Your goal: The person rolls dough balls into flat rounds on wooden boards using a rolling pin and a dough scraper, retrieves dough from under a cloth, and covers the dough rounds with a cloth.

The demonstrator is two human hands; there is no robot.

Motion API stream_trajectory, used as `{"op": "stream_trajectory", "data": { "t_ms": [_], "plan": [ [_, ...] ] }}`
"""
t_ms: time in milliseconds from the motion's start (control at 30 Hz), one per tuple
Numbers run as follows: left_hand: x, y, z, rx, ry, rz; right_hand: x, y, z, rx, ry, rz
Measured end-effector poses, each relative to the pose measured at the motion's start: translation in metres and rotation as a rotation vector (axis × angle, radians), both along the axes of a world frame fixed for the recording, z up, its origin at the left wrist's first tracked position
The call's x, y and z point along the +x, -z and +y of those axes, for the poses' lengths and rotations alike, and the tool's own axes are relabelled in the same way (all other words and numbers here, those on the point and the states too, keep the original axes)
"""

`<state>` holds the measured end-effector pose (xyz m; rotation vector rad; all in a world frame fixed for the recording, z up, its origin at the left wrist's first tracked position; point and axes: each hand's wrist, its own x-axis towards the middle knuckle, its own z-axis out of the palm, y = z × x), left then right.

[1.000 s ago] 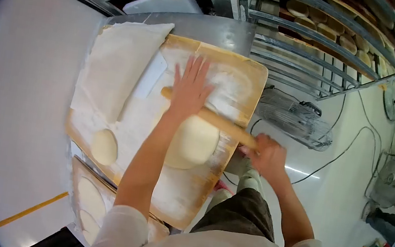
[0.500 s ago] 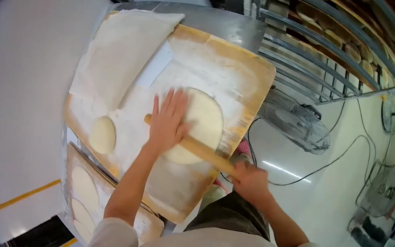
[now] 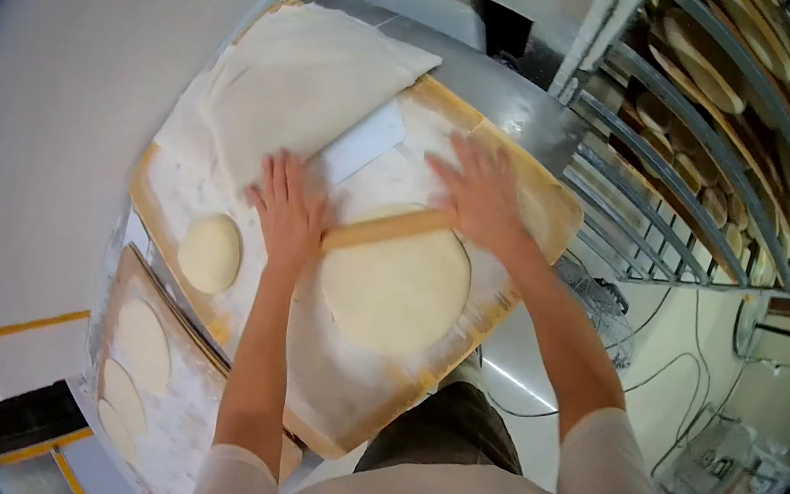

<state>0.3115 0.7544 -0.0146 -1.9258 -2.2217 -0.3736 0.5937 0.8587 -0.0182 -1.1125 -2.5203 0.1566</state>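
A wooden rolling pin (image 3: pixel 385 230) lies across the upper part of a flat round dough sheet (image 3: pixel 396 293) on the floured board (image 3: pixel 334 395). At the pin's left end rests my left hand (image 3: pixel 292 207), open, its fingers spread. My right hand (image 3: pixel 481 193) is at the other end, palm down and fingers apart, slightly blurred. A smaller dough piece (image 3: pixel 209 253) sits near the board's left edge. Above my left hand are a folded cloth (image 3: pixel 307 83) and a flat white scraper-like piece (image 3: pixel 365 144).
A lower board (image 3: pixel 192 400) at the bottom left holds several flattened dough pieces (image 3: pixel 143 345). A metal rack (image 3: pixel 666 184) with trays of oval pieces stands at the upper right. A fan (image 3: pixel 713 462) and cables are on the floor at right.
My right hand has moved from the pin's lower right end up onto the board and opened. The pin has swung from a downward slant to a slight upward slant. The view has shifted.
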Motion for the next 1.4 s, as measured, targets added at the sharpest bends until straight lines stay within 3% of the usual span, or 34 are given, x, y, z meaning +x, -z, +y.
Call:
{"op": "stream_trajectory", "data": {
  "t_ms": [33, 100, 200, 300, 367, 433, 500, 600, 700, 800, 900, 933, 1000, 1100, 1133, 1233, 1300, 1400],
  "plan": [
    [-0.001, -0.001, 0.008, 0.012, -0.016, 0.008, -0.012, 0.008, 0.017, 0.09, 0.05, 0.048],
    [0.002, -0.008, 0.01, 0.031, -0.045, 0.027, -0.012, 0.013, 0.014, 0.017, 0.015, 0.011],
    [0.036, -0.007, -0.081, -0.325, 0.073, -0.056, 0.021, 0.004, -0.03, -0.108, -0.1, -0.077],
    [0.05, -0.022, -0.139, -0.366, 0.187, -0.174, 0.043, -0.021, -0.075, -0.156, -0.145, -0.14],
    [0.031, -0.033, -0.111, -0.149, -0.03, -0.603, 0.022, -0.03, -0.054, -0.107, -0.131, -0.069],
    [0.011, -0.042, -0.059, 0.012, 0.007, -0.227, 0.006, -0.023, -0.026, -0.065, -0.107, -0.022],
    [0.012, -0.016, -0.052, -0.101, -0.077, 0.004, 0.003, 0.008, -0.022, -0.088, -0.084, -0.024],
    [0.051, -0.011, -0.122, -0.368, 0.063, -0.067, 0.041, -0.016, -0.083, -0.149, -0.123, -0.187],
    [0.079, -0.028, -0.17, -0.479, 0.121, -0.215, 0.066, -0.012, -0.13, -0.159, -0.098, -0.084],
    [0.053, -0.032, -0.124, -0.232, 0.037, -0.201, 0.041, -0.017, -0.084, -0.06, -0.082, -0.126],
    [0.043, -0.016, -0.109, -0.252, 0.014, -0.025, 0.038, -0.006, -0.08, -0.035, -0.048, -0.165],
    [0.048, -0.008, -0.131, -0.37, 0.009, -0.173, 0.042, -0.003, -0.077, -0.017, -0.029, -0.178],
    [0.074, -0.024, -0.173, -0.434, 0.079, -0.103, 0.071, -0.013, -0.121, -0.191, -0.087, 0.014],
    [0.081, -0.006, -0.227, -0.273, 0.219, -0.25, 0.112, -0.006, -0.182, -0.156, 0.019, -0.049],
    [0.07, -0.008, -0.225, -0.276, 0.244, -0.295, 0.122, -0.002, -0.196, -0.197, 0.068, -0.093],
    [0.063, -0.038, -0.17, -0.133, 0.334, -0.245, 0.11, -0.014, -0.237, -0.323, 0.124, 0.172],
    [0.077, -0.053, -0.117, -0.151, 0.391, -0.201, 0.103, -0.006, -0.261, -0.718, 0.355, 0.283],
    [0.125, -0.014, -0.028, -0.185, 0.645, -0.194, 0.096, 0.012, -0.265, -0.957, 0.517, 0.411]
  ]
}}
